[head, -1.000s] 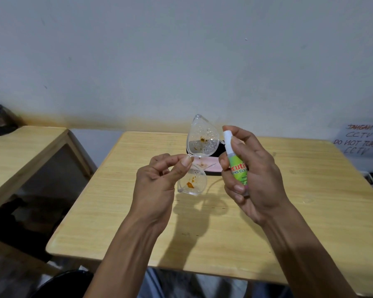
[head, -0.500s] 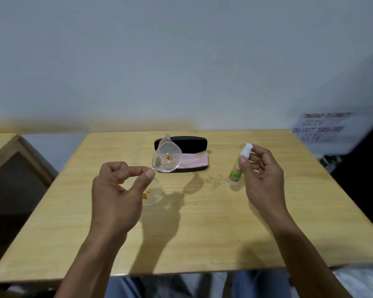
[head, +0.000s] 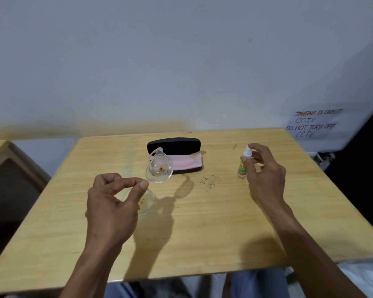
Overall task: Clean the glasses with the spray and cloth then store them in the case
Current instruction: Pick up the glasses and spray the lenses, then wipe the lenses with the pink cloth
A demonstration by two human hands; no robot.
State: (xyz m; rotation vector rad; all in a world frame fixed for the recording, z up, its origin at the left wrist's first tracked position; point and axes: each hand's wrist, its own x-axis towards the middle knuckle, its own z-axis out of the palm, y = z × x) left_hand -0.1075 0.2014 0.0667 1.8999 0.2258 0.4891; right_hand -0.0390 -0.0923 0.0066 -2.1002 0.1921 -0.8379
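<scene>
Left hand (head: 111,203): raised over the near-left part of the table, back toward the camera, thumb and forefinger pinched together, remaining fingers curled; forearm runs in from the near edge. Right hand (head: 265,175): toward the right edge, fingers loosely curled, fingertips at a small upright bottle; forearm extends from the near-right corner.
</scene>
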